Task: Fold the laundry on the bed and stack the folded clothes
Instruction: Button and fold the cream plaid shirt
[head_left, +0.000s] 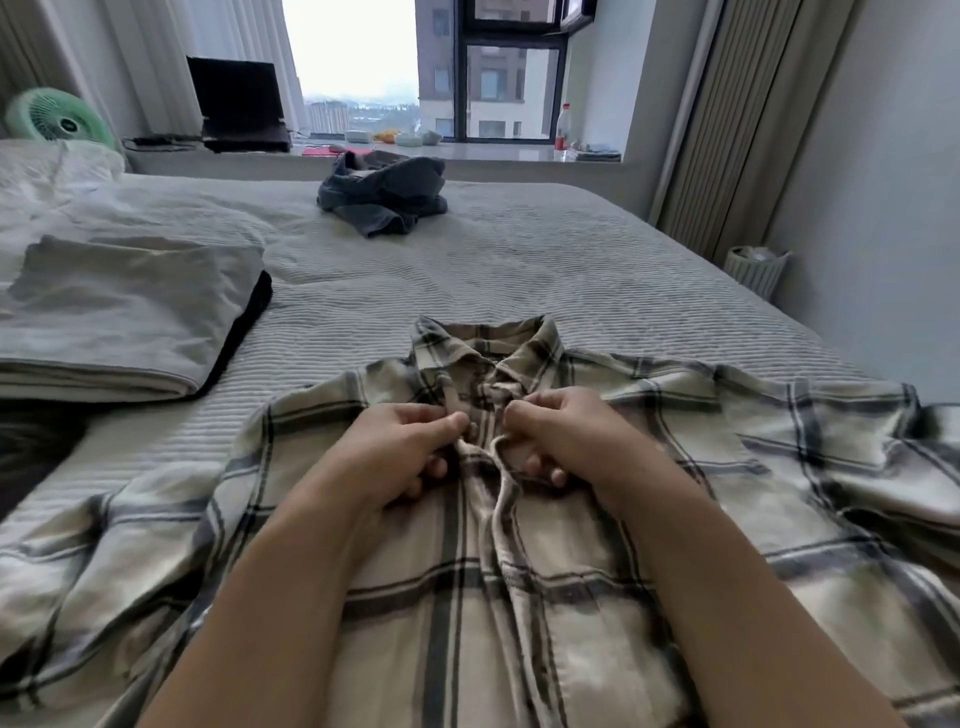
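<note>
Both hands worked at the chest of the plaid shirt (519, 597): the left hand (400, 452) and the right hand (563, 441) each pinched an edge of the front placket, fingers curled, just below the collar. The bed (519, 270) carried everything: the shirt lay face up and spread across its near end, sleeves out to either side. A folded grey stack (119, 317) sat to the left, well apart, and a crumpled dark garment (384, 195) waited near the far edge. It looked to me like buttoning or closing the front before folding. Next, I judged, the shirt would need smoothing and turning over so the sleeves could fold in.
</note>
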